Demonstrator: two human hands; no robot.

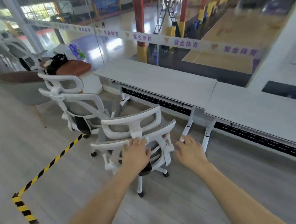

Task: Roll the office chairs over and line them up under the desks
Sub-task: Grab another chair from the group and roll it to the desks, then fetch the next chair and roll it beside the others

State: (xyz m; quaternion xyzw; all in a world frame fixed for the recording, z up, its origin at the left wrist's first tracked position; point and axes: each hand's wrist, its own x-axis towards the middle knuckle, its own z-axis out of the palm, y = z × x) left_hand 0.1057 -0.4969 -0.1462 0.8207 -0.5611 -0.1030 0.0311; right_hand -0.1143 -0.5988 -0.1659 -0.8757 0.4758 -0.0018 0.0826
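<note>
Both hands are out front. The left hand point(135, 154) lies flat, fingers straight, on the top back frame of the near white chair point(111, 144). The right hand point(190, 152) spreads its fingers just beside that chair, near a desk leg. The chair faces the grey desk point(159, 80). A second white chair point(81, 106) stands to its left, close by black-and-yellow floor tape point(49, 165).

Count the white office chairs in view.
3: one chair under the left hand, a second chair just beyond it at the desk, a third chair blurred far left; others may be hidden there.
</note>
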